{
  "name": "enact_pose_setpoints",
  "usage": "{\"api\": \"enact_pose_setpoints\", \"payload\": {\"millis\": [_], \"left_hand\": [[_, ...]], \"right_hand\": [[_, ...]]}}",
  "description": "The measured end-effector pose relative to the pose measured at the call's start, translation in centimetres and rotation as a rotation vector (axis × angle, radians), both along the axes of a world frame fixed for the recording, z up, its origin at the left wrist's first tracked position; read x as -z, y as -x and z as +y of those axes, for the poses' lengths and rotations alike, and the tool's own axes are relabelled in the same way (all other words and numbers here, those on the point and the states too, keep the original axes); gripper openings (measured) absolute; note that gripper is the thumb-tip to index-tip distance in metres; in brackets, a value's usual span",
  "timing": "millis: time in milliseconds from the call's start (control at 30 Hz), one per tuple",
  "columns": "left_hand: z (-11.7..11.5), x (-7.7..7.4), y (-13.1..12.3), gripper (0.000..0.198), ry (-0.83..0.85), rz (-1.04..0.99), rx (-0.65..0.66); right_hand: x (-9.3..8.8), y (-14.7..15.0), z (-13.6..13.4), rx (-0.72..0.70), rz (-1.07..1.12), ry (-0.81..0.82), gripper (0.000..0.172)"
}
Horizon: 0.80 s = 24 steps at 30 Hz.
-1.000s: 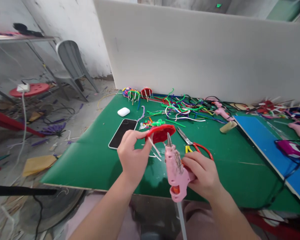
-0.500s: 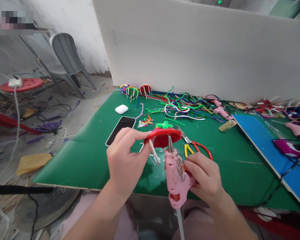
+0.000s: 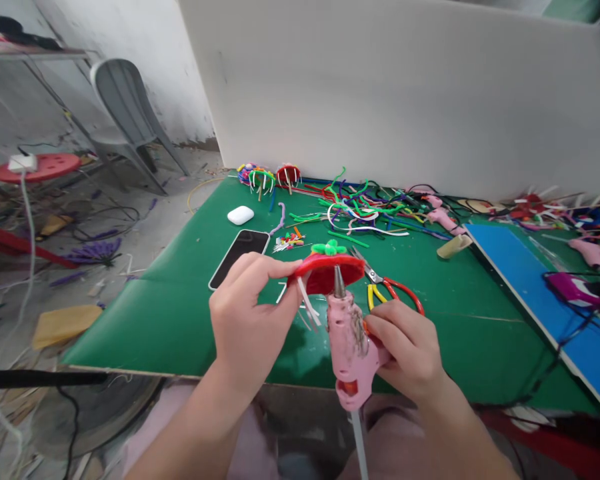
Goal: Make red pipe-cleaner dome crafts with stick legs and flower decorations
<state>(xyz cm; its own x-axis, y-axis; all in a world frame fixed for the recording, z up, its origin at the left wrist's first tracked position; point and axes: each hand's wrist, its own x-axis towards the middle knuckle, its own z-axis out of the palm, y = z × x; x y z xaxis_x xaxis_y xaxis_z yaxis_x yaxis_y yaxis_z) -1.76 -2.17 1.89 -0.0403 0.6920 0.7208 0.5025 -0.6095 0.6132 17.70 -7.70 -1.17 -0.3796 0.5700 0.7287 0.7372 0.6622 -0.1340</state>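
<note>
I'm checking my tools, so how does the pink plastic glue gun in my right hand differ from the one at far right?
The held pink plastic glue gun points up at the fuzzy red disc; the far-right pink plastic glue gun lies down. Your right hand grips the held gun; no hand touches the far-right gun. The held gun looks bigger than the far-right gun, being nearer. Both are pink.

Soft light, faint tabletop [image 3: 170, 307] sheen, blurred corners
</note>
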Motion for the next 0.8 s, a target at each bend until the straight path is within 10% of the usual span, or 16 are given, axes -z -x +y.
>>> {"api": "enact_pose_setpoints", "payload": {"millis": [800], "left_hand": [[0.17, 0.03, 0.02, 0.014, -0.028, 0.000, 0.020]], "right_hand": [[0.18, -0.08, -0.03, -0.029, 0.034, 0.022, 0.012]]}}
